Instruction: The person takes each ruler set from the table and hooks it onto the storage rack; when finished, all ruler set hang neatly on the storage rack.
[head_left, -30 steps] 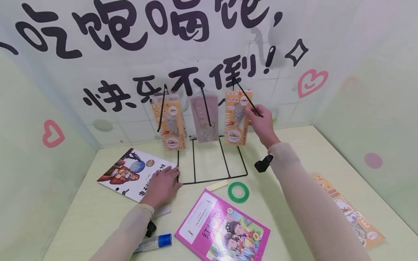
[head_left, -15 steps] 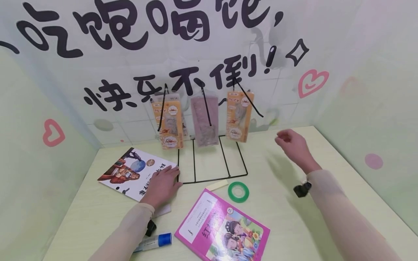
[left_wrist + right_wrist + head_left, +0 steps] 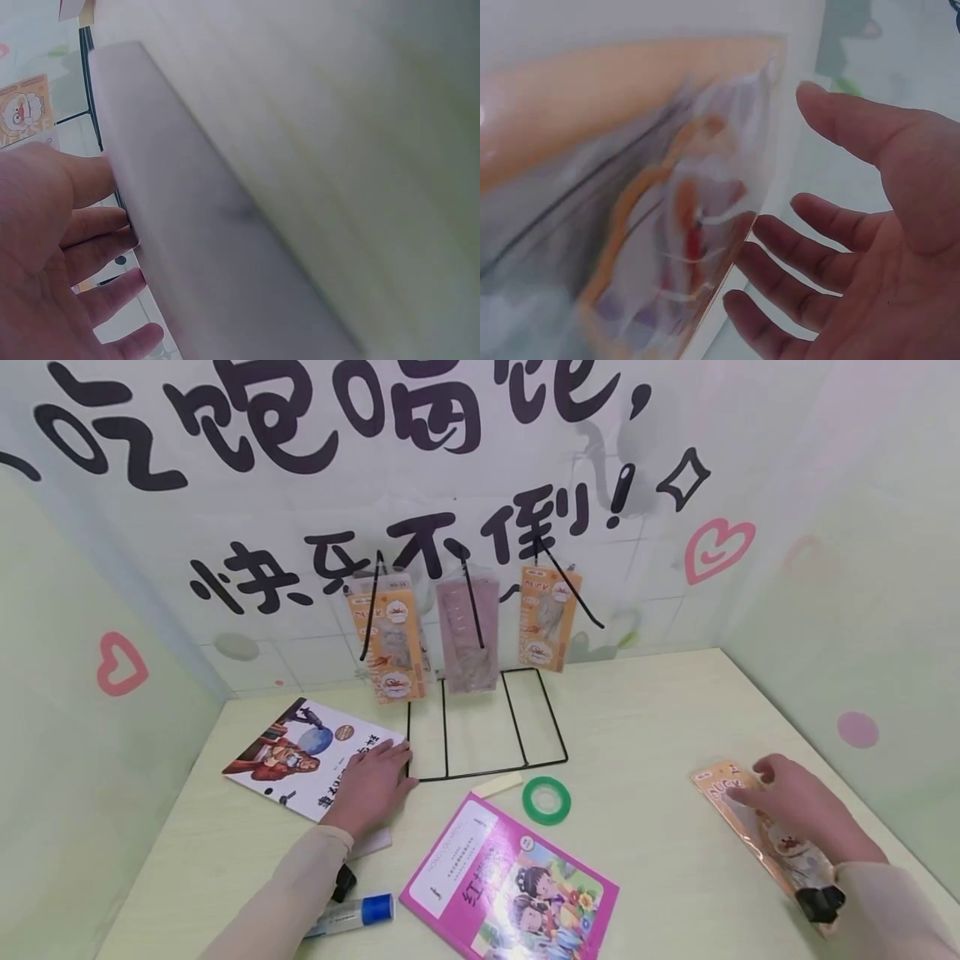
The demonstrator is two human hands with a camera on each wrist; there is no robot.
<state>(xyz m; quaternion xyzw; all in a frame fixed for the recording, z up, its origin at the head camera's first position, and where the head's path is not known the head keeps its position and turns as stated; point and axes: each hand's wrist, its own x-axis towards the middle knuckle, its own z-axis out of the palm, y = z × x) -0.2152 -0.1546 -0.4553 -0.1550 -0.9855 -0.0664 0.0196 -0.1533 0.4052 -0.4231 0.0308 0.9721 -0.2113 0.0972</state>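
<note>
My left hand [image 3: 369,789] rests on a white picture book [image 3: 288,760], its fingertips at the left side of a black wire rack [image 3: 487,772]. In the left wrist view those fingers look spread and touch a pale edge. At the right, my right hand [image 3: 806,806] is over an orange duck package [image 3: 776,847] lying on the table. The right wrist view shows that hand's thumb and fingers apart, beside the clear plastic front of the package. From the rack's hooks hang an orange package [image 3: 397,647] at left, a pinkish one [image 3: 453,635] in the middle and another orange one [image 3: 534,643] at right.
A pink book [image 3: 510,885] lies at the front, with a green tape roll [image 3: 547,801] and a small pale yellow strip [image 3: 498,785] behind it. A blue-capped glue stick [image 3: 352,917] is beside my left forearm. Walls [image 3: 847,585] enclose the table at the back and sides.
My right hand has let go of the package on the right hook and moved right and down to the package on the table. The left hand has stayed in place.
</note>
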